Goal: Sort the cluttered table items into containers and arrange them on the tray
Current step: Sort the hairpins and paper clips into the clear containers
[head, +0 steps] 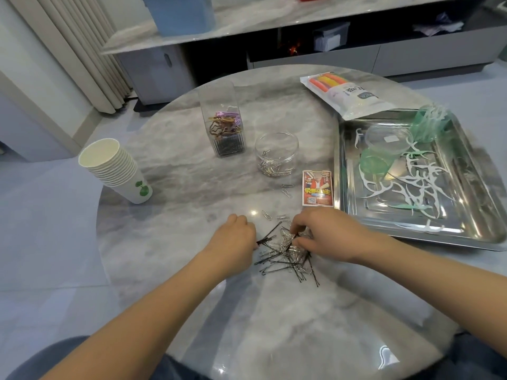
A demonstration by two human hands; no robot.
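Both hands work at a mixed pile of black hairpins and silver paper clips (288,253) lying on the near centre of the round marble table (192,187). The left hand (236,237) sits at the left edge of the pile, fingers curled under, gripping a few black hairpins whose ends stick out to the right. The right hand (323,237) rests on the right side of the pile, fingers bent down and pinching into the clips; exactly which piece it holds cannot be told. The hands are near each other but not touching.

Farther back, a tall square clear container (223,124) holds black pins at the bottom and pink and gold clips above. Just right of it, a round clear jar (275,154) holds silver paper clips. A few loose clips (286,192) lie between the jar and the pile. A small printed card box (317,192) stands beside the metal tray (466,234) at right. The tray carries white and green floss picks (417,185), a clear lid and green round containers (374,164). A resealable pouch (345,91) overlaps the tray's far corner. A stack of paper cups (115,168) lies tilted at far left.
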